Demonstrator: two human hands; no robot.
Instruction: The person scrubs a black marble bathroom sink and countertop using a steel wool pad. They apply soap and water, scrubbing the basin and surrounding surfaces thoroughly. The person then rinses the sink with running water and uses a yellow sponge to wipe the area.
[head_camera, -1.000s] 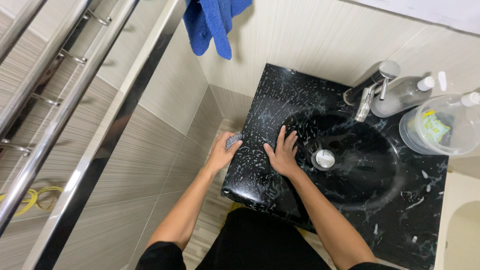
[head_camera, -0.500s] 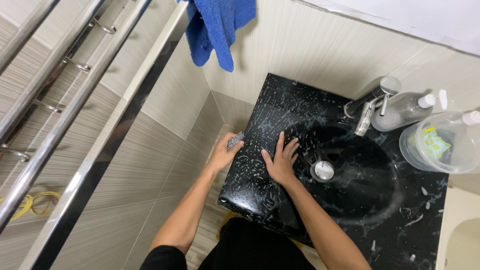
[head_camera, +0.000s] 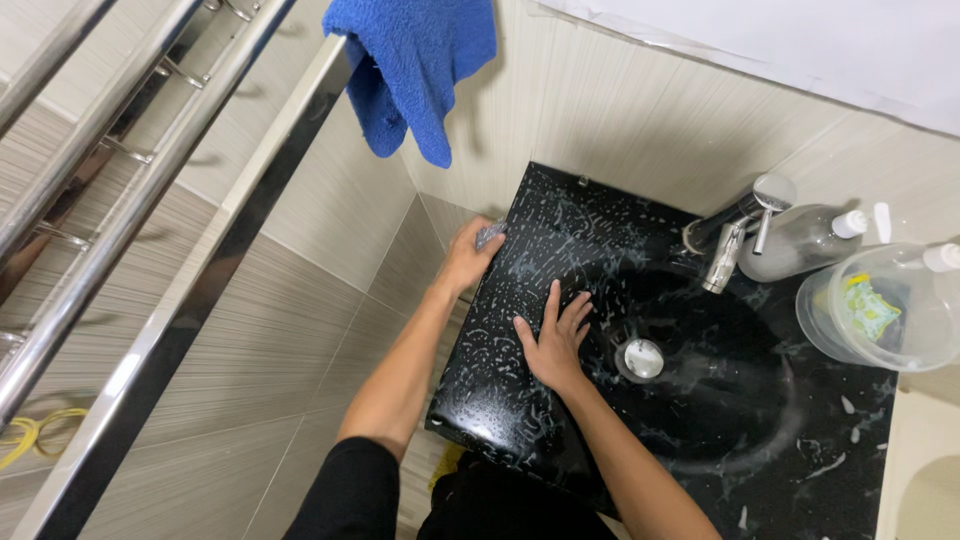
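Left hand (head_camera: 468, 258): closed round a grey scouring pad (head_camera: 490, 235), pressed to the left edge of the black basin (head_camera: 520, 400) for scrubbing.
Right hand (head_camera: 552, 338): open, flat on the sudsy rim, bracing.
Blue towel (head_camera: 415, 65): hung above, clear of suds.
Tap (head_camera: 728, 238): behind the bowl.

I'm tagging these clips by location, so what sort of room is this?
Most likely a bathroom or washroom: a black marbled sink with a chrome tap and drain stopper, tiled walls, and a blue towel hanging above. The left hand holds a steel scourer at the sink's edge.
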